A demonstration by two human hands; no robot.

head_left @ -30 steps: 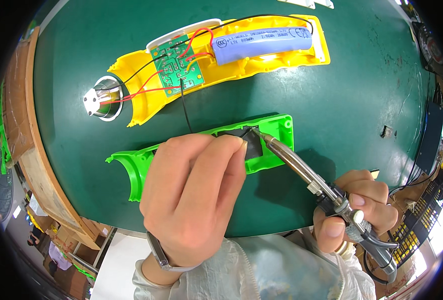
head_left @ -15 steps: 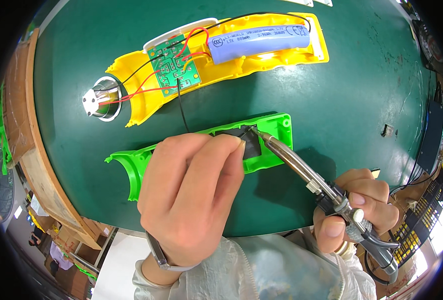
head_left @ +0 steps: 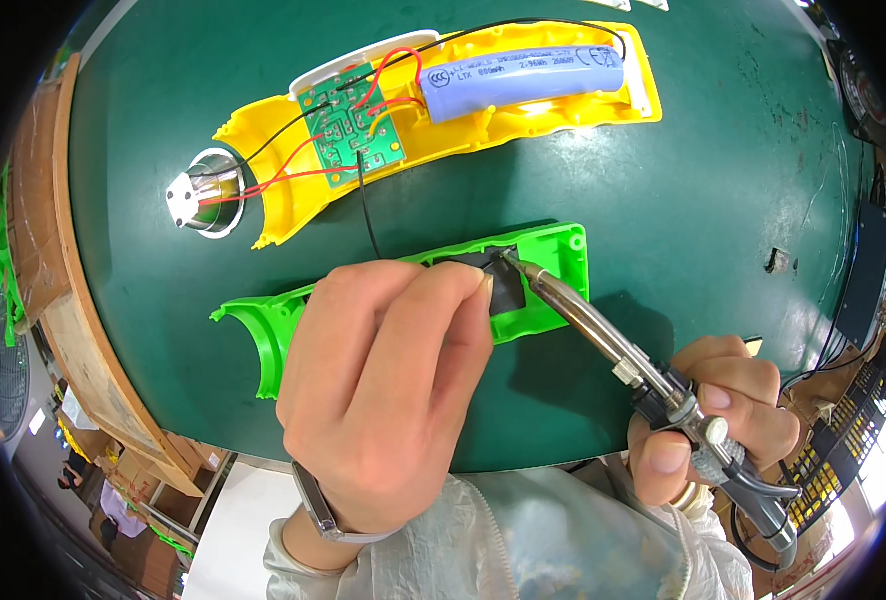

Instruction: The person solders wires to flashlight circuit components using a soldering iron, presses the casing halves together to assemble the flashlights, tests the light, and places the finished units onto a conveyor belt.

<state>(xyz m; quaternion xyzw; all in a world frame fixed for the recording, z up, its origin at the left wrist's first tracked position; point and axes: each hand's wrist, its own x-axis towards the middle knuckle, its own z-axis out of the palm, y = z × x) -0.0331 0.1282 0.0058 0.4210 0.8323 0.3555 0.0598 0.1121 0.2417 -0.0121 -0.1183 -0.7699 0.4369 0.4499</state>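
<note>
Left hand (head_left: pixel 383 370), back uppermost, arched over the green shell (head_left: pixel 561 250), fingers bent, tips drawn together; its wrist (head_left: pixel 363 515) lies on the near side of the shell. Right hand (head_left: pixel 718 420), nearer and to the right of the shell, fingers curled in a grip.

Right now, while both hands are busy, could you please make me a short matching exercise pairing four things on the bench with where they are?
Column one
1. Violet-blue battery
2. Soldering iron
3. Green shell
4. Silver reflector

Column two
A. Partly covered by the left hand
B. Just past the left end of the yellow shell
C. Lying inside the yellow shell
D. Held in the right hand

Right pairs: 1-C, 2-D, 3-A, 4-B.
</note>
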